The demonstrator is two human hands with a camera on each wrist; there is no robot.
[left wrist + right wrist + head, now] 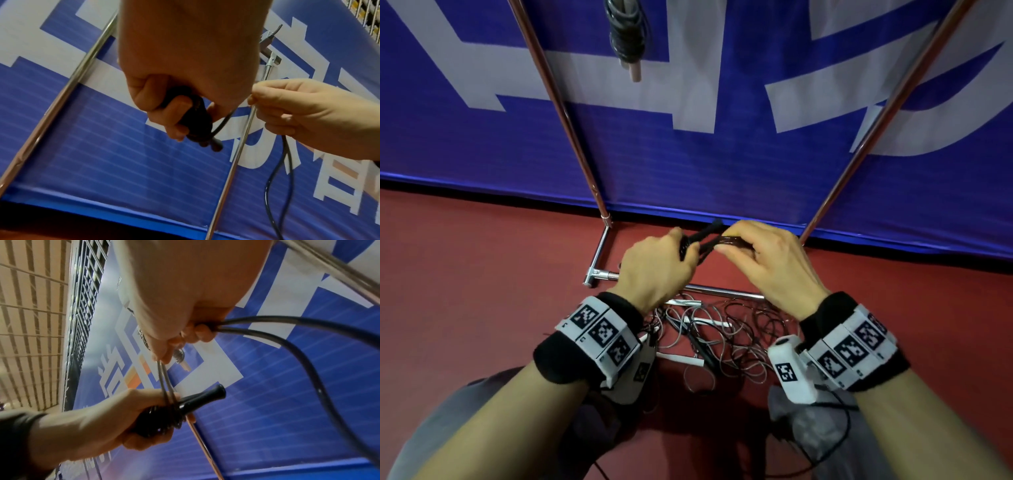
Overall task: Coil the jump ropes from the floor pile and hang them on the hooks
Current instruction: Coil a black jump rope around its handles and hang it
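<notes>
Head view, hands [709,253] covering black rope handles [710,229], coil hidden

A blue banner [688,164] with large white lettering stood along the far edge of a red floor [465,260]. The left wrist view showed more white characters on it, with a small orange patch low at the right. In the right wrist view, a dark metal grille [86,288] rose beside the banner, and next to that a pale wall [30,305] lined in rows like tiles or brick.
</notes>
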